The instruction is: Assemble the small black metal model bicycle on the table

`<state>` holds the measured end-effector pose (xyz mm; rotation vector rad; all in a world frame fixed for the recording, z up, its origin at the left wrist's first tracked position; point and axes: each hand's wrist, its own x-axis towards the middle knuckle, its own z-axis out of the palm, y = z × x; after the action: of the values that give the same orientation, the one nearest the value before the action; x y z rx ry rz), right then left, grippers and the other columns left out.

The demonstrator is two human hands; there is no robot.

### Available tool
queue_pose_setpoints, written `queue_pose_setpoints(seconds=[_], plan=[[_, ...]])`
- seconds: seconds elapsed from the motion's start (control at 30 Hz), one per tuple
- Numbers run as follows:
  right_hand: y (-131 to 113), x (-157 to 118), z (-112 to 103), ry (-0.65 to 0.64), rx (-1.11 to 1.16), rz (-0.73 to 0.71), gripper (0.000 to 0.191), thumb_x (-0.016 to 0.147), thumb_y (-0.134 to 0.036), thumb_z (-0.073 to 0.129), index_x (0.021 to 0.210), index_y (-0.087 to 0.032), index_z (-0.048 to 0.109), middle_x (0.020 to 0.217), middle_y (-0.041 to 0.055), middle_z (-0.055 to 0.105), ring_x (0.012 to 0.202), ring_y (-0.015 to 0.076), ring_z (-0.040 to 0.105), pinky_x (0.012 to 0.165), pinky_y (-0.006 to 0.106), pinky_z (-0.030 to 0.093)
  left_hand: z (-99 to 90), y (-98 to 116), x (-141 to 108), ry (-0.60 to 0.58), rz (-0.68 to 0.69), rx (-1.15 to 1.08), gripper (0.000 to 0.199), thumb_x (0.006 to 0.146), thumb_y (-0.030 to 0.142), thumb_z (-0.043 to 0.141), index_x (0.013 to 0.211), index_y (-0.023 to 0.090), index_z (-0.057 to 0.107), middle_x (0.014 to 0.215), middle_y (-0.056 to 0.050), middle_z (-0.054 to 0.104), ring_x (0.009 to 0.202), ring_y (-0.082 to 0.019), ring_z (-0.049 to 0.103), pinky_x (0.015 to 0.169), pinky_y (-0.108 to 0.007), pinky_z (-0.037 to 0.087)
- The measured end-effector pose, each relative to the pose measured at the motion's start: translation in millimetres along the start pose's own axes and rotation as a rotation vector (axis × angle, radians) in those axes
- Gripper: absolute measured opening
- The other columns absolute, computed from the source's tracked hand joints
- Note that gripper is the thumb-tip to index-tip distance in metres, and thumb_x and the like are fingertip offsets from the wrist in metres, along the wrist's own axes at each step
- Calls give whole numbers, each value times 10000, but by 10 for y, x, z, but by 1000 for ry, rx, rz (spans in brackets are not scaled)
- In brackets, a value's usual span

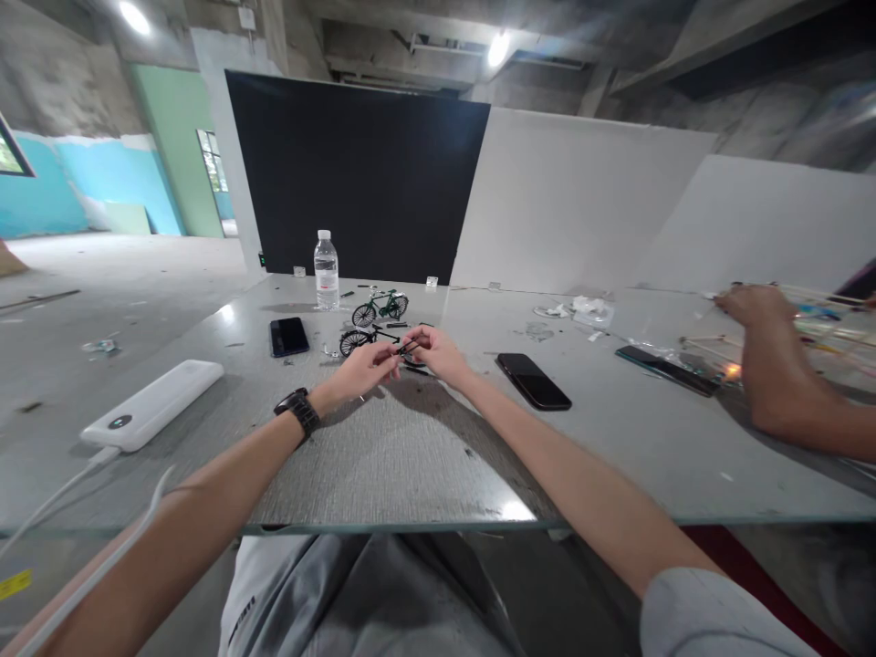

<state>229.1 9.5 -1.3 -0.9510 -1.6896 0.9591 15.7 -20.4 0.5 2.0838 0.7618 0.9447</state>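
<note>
My left hand (pixel 366 370), with a black watch (pixel 299 412) on its wrist, has its fingers closed in a pinch. My right hand (pixel 438 354) is pinched too, its fingertips meeting those of the left. Between them is a small thin dark piece (pixel 407 348), too small to name exactly. Directly behind the fingers stands a black model bicycle (pixel 354 342), partly hidden by my hands. Beyond it stands a green model bicycle (pixel 380 307). Several small dark parts lie around the two bicycles.
A water bottle (pixel 327 274) stands behind the bicycles. Phones lie left (pixel 288 337) and right (pixel 534 381) of my hands. A white power bank (pixel 154 406) with a cable is far left. Another person's hand (pixel 756 306) is at right, near a long dark object (pixel 665 370).
</note>
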Motion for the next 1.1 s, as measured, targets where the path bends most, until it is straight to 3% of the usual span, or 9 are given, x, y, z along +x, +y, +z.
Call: queue_pose_setpoints(seconds=[0.27, 0.37, 0.47, 0.53, 0.63, 0.73, 0.83, 0.93, 1.1], plan=[[22, 1, 0, -18, -68, -34, 561, 800, -700, 800, 951, -191, 617, 773, 21, 685, 595, 127, 550, 583, 270, 439, 7, -23, 14, 21, -9, -54, 268, 1006, 439, 562, 921, 203, 655, 782, -54, 748, 641, -144, 622, 609, -263, 496], [6, 2, -22, -50, -121, -32, 522, 870, -682, 733, 1003, -193, 606, 860, 55, 713, 651, 153, 605, 627, 289, 475, 12, -70, 30, 31, -5, -72, 270, 999, 446, 581, 945, 200, 678, 781, -53, 751, 628, -141, 618, 608, -267, 505], [-81, 16, -125, -45, -337, -54, 452, 1004, -624, 577, 1094, -183, 612, 927, 90, 739, 759, 197, 663, 710, 318, 505, 10, -120, 52, 69, -44, -116, 283, 981, 468, 608, 1009, 200, 692, 784, -51, 753, 616, -143, 624, 592, -267, 513], [-171, 19, -233, -53, -619, -64, 410, 1045, -564, 540, 1087, -173, 655, 911, 92, 741, 788, 209, 656, 735, 320, 481, 5, -144, 66, 106, -72, -144, 288, 971, 477, 621, 1008, 200, 686, 785, -54, 755, 612, -144, 624, 583, -265, 515], [-288, 5, -369, -238, -891, 49, 362, 959, -541, 705, 951, -180, 731, 901, 97, 747, 768, 215, 648, 680, 310, 439, -5, -167, 79, 149, -81, -165, 278, 975, 468, 612, 996, 199, 679, 791, -57, 754, 616, -140, 619, 577, -258, 510], [-319, -16, -382, -404, -961, 164, 233, 892, -425, 808, 873, -196, 767, 909, 94, 773, 774, 226, 668, 648, 310, 430, -10, -183, 92, 204, -98, -177, 272, 981, 458, 603, 1000, 196, 674, 797, -54, 749, 613, -133, 612, 559, -246, 494], [-289, -27, -307, -472, -968, 206, 127, 923, -287, 766, 833, -199, 774, 884, 85, 785, 779, 219, 679, 679, 307, 443, -9, -198, 107, 249, -123, -198, 271, 976, 456, 609, 997, 192, 664, 786, -49, 742, 600, -126, 602, 558, -244, 492], [-284, -34, -267, -443, -972, 214, 157, 969, -277, 711, 848, -187, 755, 872, 90, 775, 775, 216, 672, 701, 306, 445, -6, -202, 117, 271, -127, -209, 278, 967, 462, 614, 987, 189, 663, 764, -44, 734, 588, -124, 590, 555, -246, 488], [-410, -2, -421, -208, -905, 121, 164, 1046, -294, 587, 1084, -181, 699, 1021, 112, 765, 835, 219, 646, 708, 306, 441, 6, -180, 97, 279, -100, -206, 284, 974, 462, 603, 996, 187, 667, 769, -44, 737, 592, -125, 585, 553, -247, 482]])
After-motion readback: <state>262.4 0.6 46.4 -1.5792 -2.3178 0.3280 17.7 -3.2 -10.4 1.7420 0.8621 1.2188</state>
